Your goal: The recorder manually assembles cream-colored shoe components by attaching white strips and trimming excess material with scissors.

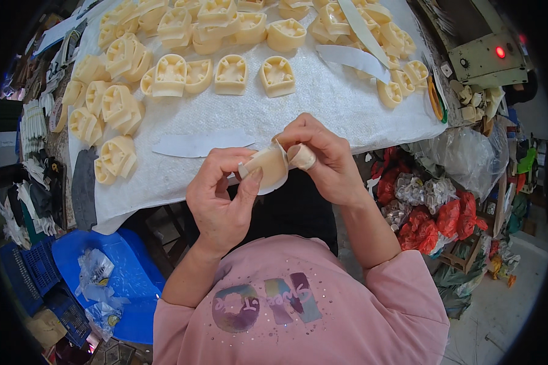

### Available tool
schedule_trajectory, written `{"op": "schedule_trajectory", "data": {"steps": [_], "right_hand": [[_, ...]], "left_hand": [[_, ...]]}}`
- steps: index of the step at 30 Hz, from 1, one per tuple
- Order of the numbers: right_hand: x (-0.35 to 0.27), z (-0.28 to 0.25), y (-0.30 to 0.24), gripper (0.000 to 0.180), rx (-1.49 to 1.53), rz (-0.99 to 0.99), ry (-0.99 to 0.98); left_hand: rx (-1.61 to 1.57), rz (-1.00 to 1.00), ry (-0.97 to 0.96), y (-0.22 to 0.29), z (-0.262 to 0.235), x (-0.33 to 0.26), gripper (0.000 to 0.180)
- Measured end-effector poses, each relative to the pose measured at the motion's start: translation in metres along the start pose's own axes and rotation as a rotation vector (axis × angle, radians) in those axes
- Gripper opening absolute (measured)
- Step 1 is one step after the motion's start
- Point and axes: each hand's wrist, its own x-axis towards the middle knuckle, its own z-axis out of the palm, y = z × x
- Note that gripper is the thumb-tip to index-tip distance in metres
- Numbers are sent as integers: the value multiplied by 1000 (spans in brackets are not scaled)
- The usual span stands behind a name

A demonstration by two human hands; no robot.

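Just off the table's near edge, my left hand [222, 198] is closed around a cream plastic shoe heel [266, 167], thumb on its flat face. A thin whitish strip appears to run along the heel's right and lower edge. My right hand [327, 159] pinches at the heel's upper right edge, where the strip's end seems to be; the fingertips partly hide it. The right thumb wears a beige wrap [302, 157]. Behind my left hand a pale curved strip [195, 144] lies flat on the white cloth [323, 118]. Single heels [231, 75] stand farther back.
Many more cream heels [123, 106] are heaped along the table's left and far sides. Pale strips [354, 59] lie at the far right, near a box with a red light [487, 58]. A blue chair [134, 286] stands lower left; red bags [417, 230] lie at right.
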Motion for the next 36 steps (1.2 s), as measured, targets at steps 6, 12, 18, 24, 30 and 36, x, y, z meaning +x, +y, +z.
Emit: {"op": "schedule_trajectory", "data": {"steps": [6, 12, 18, 24, 30, 36], "right_hand": [[2, 8, -6, 29, -312, -217, -8], [2, 6, -2, 16, 3, 26, -72], [2, 10, -9, 24, -429, -149, 1], [-4, 2, 6, 22, 204, 38, -24], [-3, -8, -5, 61, 518, 429, -206], [-2, -1, -11, 72, 335, 129, -106]], "left_hand": [[-158, -105, -46, 3, 3, 1, 10], [-183, -174, -24, 2, 3, 0, 12], [-49, -165, -85, 5, 5, -5, 15], [-188, -214, -60, 4, 4, -4, 14], [355, 356, -121, 1, -2, 6, 9], [264, 348, -161, -6, -12, -4, 21]]}}
